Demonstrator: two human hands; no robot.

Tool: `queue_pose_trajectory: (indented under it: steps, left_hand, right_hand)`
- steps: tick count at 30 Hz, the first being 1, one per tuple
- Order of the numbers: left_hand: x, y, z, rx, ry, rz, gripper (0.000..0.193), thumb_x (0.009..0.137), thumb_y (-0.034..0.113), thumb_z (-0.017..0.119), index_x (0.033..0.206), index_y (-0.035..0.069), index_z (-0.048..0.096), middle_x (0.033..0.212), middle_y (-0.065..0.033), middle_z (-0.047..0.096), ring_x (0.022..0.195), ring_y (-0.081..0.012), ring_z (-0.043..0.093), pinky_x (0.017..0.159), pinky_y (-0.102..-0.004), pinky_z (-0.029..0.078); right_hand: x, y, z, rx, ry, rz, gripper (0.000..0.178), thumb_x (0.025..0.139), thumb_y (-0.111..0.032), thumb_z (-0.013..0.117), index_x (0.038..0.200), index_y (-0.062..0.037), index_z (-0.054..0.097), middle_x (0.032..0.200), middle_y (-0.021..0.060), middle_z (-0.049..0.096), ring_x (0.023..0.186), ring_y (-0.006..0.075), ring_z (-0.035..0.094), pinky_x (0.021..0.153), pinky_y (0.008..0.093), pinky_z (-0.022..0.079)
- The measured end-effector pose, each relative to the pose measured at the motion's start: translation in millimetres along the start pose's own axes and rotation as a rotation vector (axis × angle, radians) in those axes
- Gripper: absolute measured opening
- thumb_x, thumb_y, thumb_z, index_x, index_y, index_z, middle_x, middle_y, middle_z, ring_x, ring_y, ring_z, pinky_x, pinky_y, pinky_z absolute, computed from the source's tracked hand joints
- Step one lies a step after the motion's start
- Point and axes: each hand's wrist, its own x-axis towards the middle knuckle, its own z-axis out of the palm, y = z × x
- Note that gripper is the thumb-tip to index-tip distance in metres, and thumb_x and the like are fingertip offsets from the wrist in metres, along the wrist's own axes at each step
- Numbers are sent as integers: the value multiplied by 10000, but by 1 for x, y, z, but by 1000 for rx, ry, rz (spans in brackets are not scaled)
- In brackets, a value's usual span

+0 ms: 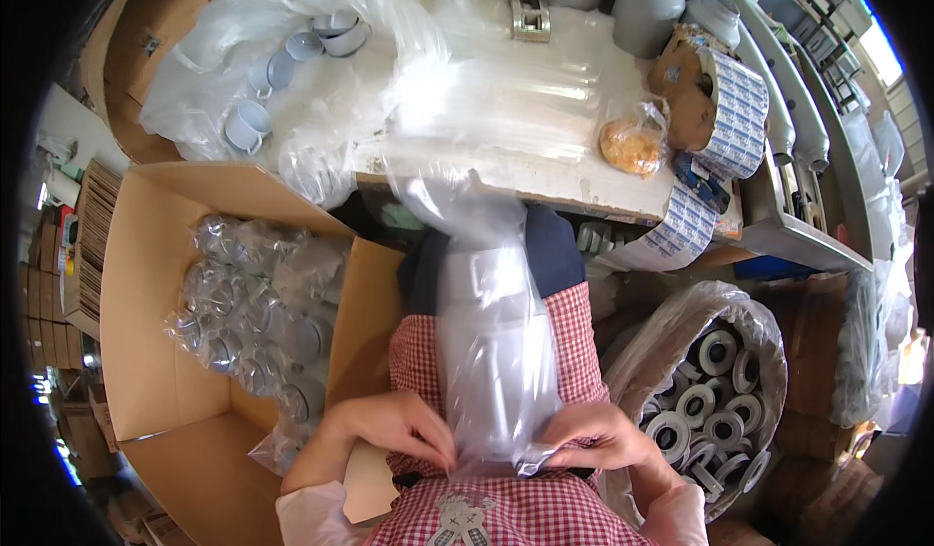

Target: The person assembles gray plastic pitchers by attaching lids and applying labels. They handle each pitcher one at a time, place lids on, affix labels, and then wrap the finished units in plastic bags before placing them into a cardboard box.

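A long clear plastic bag (498, 371) lies along my lap, with several grey cup-like pieces stacked in a row inside it. Its far end is blurred near the table edge. At the near end, my left hand (404, 427) pinches the left corner of the bag with closed fingertips. My right hand (595, 435) grips the gathered plastic at the opposite corner. Beneath the bag, a red checked apron (574, 337) covers my lap. On my left stands an open cardboard box (161, 351) holding several plastic-wrapped grey cups (258, 303).
A white worktable (545, 171) ahead carries loose plastic film (389, 69), grey mugs (248, 126), a bagged orange-brown food item (632, 145) and a roll of printed labels (735, 113). To my right, a plastic-lined container (773, 351) holds several grey rings (696, 405).
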Motion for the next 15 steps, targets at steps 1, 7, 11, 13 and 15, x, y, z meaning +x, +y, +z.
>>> queue_pose_trajectory:
  steps: [1, 7, 11, 13, 15]
  left_hand:
    - [0, 9, -1, 94, -123, -211, 187, 972, 175, 747, 1112, 73, 817, 1044, -90, 805, 939, -203, 759, 845, -316, 581]
    - [24, 108, -25, 475, 482, 452, 372, 906, 44, 751, 1269, 120, 766, 1319, -76, 732, 1258, -287, 676, 1098, -409, 539]
    - [79, 118, -26, 872, 21, 373, 324, 846, 150, 772, 1157, 69, 736, 1110, -104, 691, 1179, -300, 632, 1081, -464, 476]
    - [68, 105, -24, 887, -52, 278, 274, 847, 212, 777, 1078, 72, 735, 904, -69, 657, 997, -273, 652, 970, -451, 478]
    - [30, 100, -26, 922, 89, 362, 254, 848, 251, 776, 1025, 76, 732, 794, -45, 601, 890, -250, 633, 901, -433, 456]
  right_hand:
    - [-5, 1, 2, -89, -75, 24, 130, 929, -98, 806, 1011, 2, 789, 916, 108, 777, 788, 218, 733, 690, 328, 563]
    - [-50, 11, 8, -297, -245, 433, 130, 959, -198, 760, 1005, -80, 789, 801, 86, 734, 682, 214, 690, 638, 325, 532]
    - [-70, 16, -8, -353, -279, 527, 135, 941, -189, 781, 952, -54, 779, 729, 94, 703, 641, 163, 661, 625, 299, 516]
    - [-75, 19, -19, -343, -182, 672, 184, 932, -190, 812, 890, -16, 771, 689, 63, 697, 665, 96, 649, 632, 278, 508]
    - [-74, 28, -29, -176, 142, 570, 135, 970, -124, 757, 973, 9, 738, 812, 52, 735, 734, 115, 657, 692, 267, 517]
